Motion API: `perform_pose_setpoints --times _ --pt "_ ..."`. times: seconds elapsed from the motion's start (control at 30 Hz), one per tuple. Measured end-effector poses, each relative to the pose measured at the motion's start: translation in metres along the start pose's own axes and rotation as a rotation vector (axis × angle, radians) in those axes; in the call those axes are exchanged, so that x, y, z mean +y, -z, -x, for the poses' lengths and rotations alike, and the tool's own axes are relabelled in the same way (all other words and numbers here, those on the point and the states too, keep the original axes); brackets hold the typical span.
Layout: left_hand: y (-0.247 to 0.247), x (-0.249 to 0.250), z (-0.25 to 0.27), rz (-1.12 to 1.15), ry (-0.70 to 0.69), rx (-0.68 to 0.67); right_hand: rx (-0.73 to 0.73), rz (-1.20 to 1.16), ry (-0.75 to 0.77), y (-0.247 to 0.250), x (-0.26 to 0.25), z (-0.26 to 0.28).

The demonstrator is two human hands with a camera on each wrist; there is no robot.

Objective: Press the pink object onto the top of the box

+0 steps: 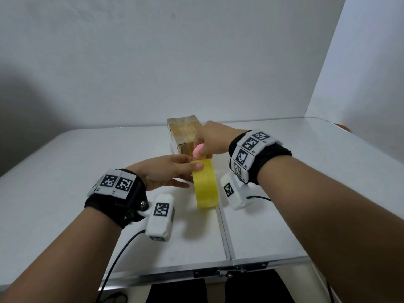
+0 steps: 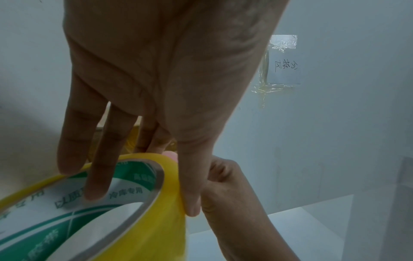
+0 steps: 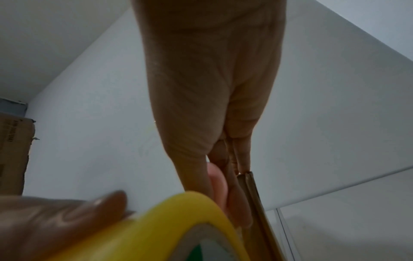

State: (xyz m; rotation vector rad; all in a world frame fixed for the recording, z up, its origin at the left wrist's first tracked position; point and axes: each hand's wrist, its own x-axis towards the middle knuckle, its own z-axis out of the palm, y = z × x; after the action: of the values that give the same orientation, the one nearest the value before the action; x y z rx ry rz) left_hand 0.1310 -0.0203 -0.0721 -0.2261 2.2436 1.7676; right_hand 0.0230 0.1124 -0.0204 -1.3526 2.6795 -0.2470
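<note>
Yellow tape roll (image 2: 156,229), green-printed core, left hand (image 1: 166,173) holding.

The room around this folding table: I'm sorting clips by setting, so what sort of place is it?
Probably a plain packing or sorting station: a white folding table against bare walls, a taped cardboard box, a yellow tape roll and a handwritten taped-up note.

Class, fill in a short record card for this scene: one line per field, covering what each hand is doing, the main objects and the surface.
Left hand: holds the yellow tape roll upright, thumb on its outer face, fingers inside the core
Right hand: grips a small pink object just above the roll's top edge
Behind the roll: taped cardboard box
Surface: white folding table
Wrists: black bands with printed markers and cameras
</note>
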Motion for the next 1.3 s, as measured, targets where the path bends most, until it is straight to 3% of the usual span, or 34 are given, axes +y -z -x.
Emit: perform_pose_setpoints --times 0.5,0.8,1.13,1.3 --pt "0.006 0.003 -0.002 0.105 0.013 -0.035 -0.052 0.061 -0.015 0.008 0.001 -0.004" --pt "0.012 0.003 -0.009 0.188 0.029 -0.032 -0.002 0.002 -0.048 0.007 0.000 -0.006" --pt "0.007 0.008 -0.009 0.198 0.041 -0.059 -0.043 0.129 -0.054 0.007 -0.009 -0.001" --pt "0.017 0.008 0.000 0.136 0.055 -0.134 -0.052 0.140 -0.077 0.009 -0.007 -0.001"
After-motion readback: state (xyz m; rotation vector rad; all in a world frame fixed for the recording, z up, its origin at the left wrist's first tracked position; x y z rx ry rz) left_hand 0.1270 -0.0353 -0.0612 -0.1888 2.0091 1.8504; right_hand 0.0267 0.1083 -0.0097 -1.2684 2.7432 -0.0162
